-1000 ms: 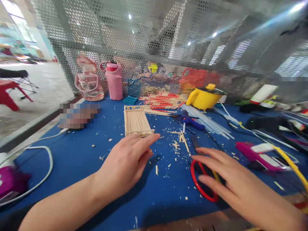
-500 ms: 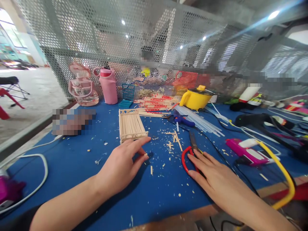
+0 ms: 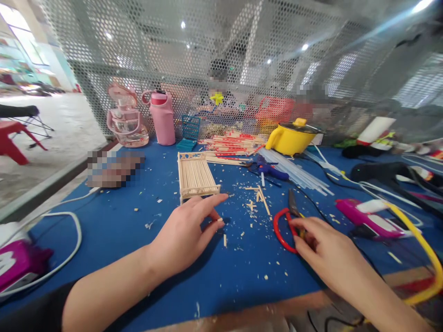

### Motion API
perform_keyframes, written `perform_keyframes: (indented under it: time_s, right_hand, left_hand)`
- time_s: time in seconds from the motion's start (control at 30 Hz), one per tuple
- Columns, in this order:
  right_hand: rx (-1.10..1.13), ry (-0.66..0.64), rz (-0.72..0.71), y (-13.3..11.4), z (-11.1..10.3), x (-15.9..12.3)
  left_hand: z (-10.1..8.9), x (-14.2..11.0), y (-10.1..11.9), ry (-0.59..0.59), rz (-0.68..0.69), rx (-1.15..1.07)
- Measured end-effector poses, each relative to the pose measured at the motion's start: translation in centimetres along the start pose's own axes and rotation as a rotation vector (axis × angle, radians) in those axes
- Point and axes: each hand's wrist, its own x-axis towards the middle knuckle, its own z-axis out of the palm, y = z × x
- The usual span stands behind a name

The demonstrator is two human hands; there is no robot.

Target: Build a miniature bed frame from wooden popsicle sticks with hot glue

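Note:
My left hand (image 3: 190,226) pinches a tiny pale piece of wooden stick (image 3: 220,220) between thumb and a finger, with the index finger stretched above it. Just beyond stands a small bed-shaped model (image 3: 197,175) made of thin wooden sticks, partly covered by this hand. On the right, my right hand (image 3: 321,244) has its thumb and curled fingers closed on a handle of the red-handled scissors (image 3: 283,237). The dark blades point away from me and lie low over the blue table. Cut stick pieces (image 3: 263,200) lie between my hands.
Red-tipped sticks (image 3: 235,144) are heaped behind the model. A blue glue gun (image 3: 272,170), clear glue sticks (image 3: 301,173) and a yellow pot (image 3: 292,138) stand back right. Pink bottles (image 3: 163,120) stand at the mesh panel. Cables and a magenta power strip (image 3: 368,219) lie rightward.
My right hand's fingers went from lying flat across the scissors to curling around a handle. The left hand keeps its pinch. The whole view has shifted slightly.

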Motion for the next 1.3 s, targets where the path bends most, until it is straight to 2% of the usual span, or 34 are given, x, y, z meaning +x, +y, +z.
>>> perform_keyframes:
  time_s: [0.1, 0.2, 0.3, 0.4, 0.47, 0.6, 0.83, 0.93, 1.03, 1.1, 1.2, 1.3]
  right_hand:
    - [0.01, -0.036, -0.037, -1.3, -0.7, 2.1]
    - [0.154, -0.076, -0.167, -4.5, -1.7, 3.9]
    - [0.469, -0.248, -0.28, -8.0, -2.1, 5.5]
    - [0.615, -0.371, -0.296, -10.1, -1.7, 6.9]
    - [0.647, -0.403, -0.267, -10.6, -1.2, 7.6]
    - [0.66, -0.38, -0.199, -10.8, -0.5, 8.3]
    - [0.651, -0.445, -0.144, -11.2, -0.4, 8.7]
    - [0.622, -0.382, -0.217, -11.0, -0.5, 9.8]
    - [0.521, -0.145, -0.343, -10.6, -0.5, 11.7]
    - [0.464, -0.055, -0.434, -10.6, -0.2, 13.0]
    - [0.419, -0.042, -0.53, -10.9, 0.5, 14.0]
    - [0.427, -0.049, -0.523, -11.3, 1.2, 14.2]
  left_hand:
    - [0.2, 0.0, 0.1, 0.005, 0.014, 0.01]
    - [0.4, 0.0, 0.1, 0.037, 0.048, 0.027]
    - [0.7, 0.0, 0.1, 0.08, 0.056, 0.044]
    - [0.7, 0.1, 0.1, 0.126, 0.05, 0.073]
    - [0.6, 0.1, 0.1, 0.145, 0.04, 0.095]
    - [0.6, 0.2, -0.1, 0.155, 0.015, 0.116]
    - [0.6, 0.1, -0.2, 0.163, 0.069, 0.151]
    - [0.0, 0.6, -0.6, 0.174, 0.031, 0.229]
    - [-0.9, 1.7, -1.7, 0.171, -0.025, 0.369]
    - [-1.5, 2.7, -2.4, 0.132, -0.059, 0.406]
    - [-2.0, 4.0, -3.0, 0.012, -0.117, 0.395]
    - [-2.1, 4.9, -2.8, -0.109, -0.176, 0.381]
